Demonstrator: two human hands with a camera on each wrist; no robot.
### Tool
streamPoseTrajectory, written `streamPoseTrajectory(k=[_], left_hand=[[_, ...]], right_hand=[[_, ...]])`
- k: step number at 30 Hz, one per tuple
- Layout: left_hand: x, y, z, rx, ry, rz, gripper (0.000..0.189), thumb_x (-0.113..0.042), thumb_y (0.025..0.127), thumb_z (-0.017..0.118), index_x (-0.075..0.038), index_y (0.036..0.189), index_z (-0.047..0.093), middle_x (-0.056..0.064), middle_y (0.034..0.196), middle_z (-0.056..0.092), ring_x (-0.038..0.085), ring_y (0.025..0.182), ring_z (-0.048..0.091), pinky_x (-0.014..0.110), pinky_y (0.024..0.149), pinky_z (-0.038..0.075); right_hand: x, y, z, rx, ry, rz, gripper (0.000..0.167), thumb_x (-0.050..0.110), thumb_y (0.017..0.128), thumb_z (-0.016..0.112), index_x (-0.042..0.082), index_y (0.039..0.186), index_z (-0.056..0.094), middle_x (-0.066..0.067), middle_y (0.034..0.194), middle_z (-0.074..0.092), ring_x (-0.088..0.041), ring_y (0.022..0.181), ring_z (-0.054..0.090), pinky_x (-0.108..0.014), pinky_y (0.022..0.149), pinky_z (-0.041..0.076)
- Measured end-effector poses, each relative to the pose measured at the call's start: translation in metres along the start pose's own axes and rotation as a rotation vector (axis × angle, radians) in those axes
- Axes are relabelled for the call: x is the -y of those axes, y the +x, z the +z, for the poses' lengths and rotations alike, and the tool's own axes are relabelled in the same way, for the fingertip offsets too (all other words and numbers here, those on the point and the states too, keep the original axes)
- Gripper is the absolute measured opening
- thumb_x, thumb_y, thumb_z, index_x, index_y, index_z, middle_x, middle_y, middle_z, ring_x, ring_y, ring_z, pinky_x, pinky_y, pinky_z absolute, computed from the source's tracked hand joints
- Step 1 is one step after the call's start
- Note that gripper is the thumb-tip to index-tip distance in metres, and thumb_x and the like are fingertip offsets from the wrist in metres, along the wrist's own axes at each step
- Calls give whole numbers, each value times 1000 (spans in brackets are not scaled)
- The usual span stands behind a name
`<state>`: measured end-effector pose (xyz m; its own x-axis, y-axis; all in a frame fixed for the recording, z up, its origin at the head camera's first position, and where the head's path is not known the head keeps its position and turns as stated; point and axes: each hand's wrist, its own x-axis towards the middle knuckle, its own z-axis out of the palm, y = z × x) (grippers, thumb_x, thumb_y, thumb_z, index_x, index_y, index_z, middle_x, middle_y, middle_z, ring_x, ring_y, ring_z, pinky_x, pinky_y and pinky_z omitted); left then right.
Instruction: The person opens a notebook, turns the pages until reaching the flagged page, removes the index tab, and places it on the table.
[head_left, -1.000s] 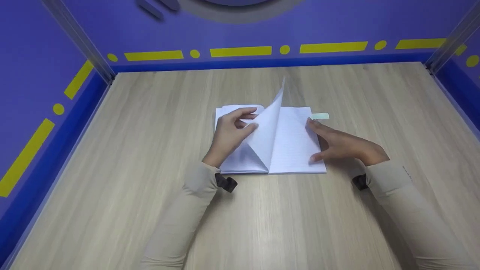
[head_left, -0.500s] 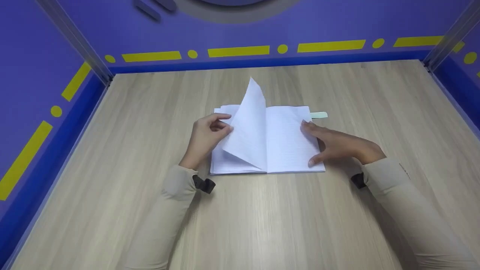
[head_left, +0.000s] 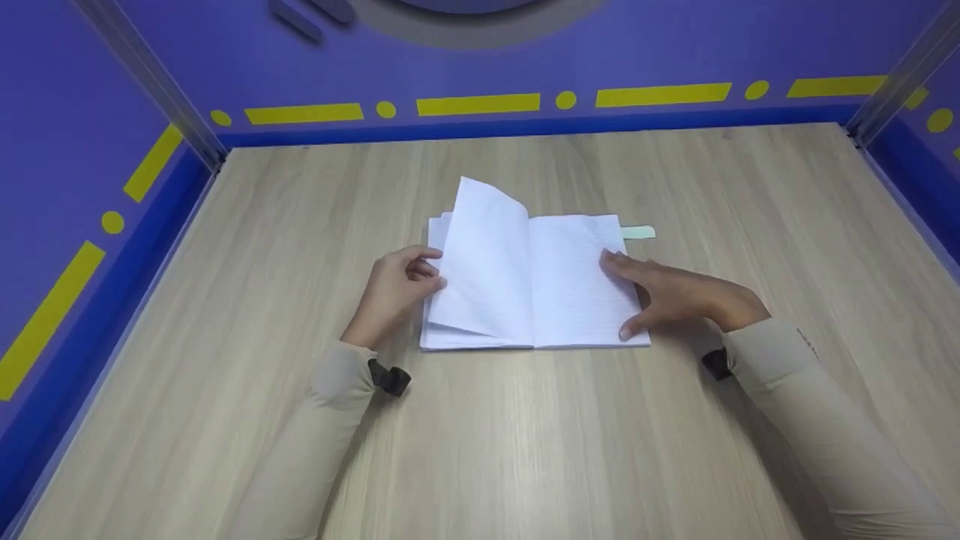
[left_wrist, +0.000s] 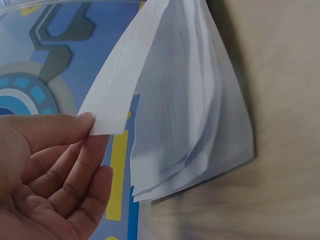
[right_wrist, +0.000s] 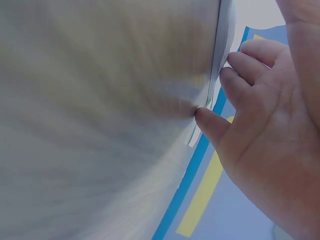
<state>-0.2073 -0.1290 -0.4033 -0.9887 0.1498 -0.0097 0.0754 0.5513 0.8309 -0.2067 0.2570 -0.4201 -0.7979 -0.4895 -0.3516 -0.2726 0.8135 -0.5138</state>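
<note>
Toward the table's [head_left: 510,457] far edge, a page [head_left: 482,262] is pinched by the left hand [head_left: 391,292], the notebook [head_left: 577,289] seemingly steadied by the outspread right hand [head_left: 679,292].

- My left fingers [left_wrist: 95,150] are pinching a page [head_left: 484,262] of thin, matt white paper.
- My right fingers [head_left: 631,267] are touching the smooth, matt paper of the notebook [head_left: 574,292].
- My sleeves [head_left: 814,420] are showing creased, matt cloth.
- The desk [head_left: 517,435] is showing smooth, softly glossy wood grain.
- The corner post [head_left: 155,81] is looking like dull metal.
</note>
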Motion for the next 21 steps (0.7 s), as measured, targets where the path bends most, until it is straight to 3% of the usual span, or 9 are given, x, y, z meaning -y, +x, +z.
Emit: streamPoseTrajectory(k=[8, 11, 16, 18, 21], left_hand=[[14, -2, 0, 63, 56, -66, 52, -4, 83, 70, -9, 132, 55, 9, 112, 62, 20, 93, 61, 27, 74, 52], [18, -3, -1, 103, 106, -27, 52, -5, 84, 69, -10, 134, 54, 8, 121, 57, 20, 91, 59, 27, 72, 50], [25, -2, -2, 184, 190, 123, 45, -5, 87, 66, -7, 131, 59, 9, 134, 51, 19, 91, 54, 30, 78, 47], [27, -2, -3, 229, 209, 163, 42, -5, 88, 64, -6, 130, 60, 9, 142, 48, 22, 97, 55, 35, 86, 47], [27, -3, -4, 298, 234, 159, 41, -11, 90, 64, -8, 131, 60, 6, 150, 43, 26, 120, 51, 42, 104, 40]], right_hand=[[0, -3, -1, 8, -4, -12, 119, 50, 69, 81, 13, 155, 8, -9, 163, 2, -29, 150, 3, -55, 119, 6], [-1, -3, -1, 15, 3, -43, 117, 49, 70, 80, 11, 155, 9, -9, 163, 2, -30, 150, 3, -55, 119, 6], [-3, -2, -2, 21, -3, -81, 114, 50, 71, 79, 8, 154, 14, -10, 163, 2, -32, 150, 3, -56, 118, 7], [-3, -2, -2, 16, -13, -84, 113, 50, 71, 79, 7, 154, 15, -11, 163, 3, -33, 149, 3, -57, 118, 7], [-2, -2, -2, 18, -24, -75, 114, 50, 71, 79, 7, 154, 14, -11, 163, 3, -34, 149, 4, -57, 118, 8]])
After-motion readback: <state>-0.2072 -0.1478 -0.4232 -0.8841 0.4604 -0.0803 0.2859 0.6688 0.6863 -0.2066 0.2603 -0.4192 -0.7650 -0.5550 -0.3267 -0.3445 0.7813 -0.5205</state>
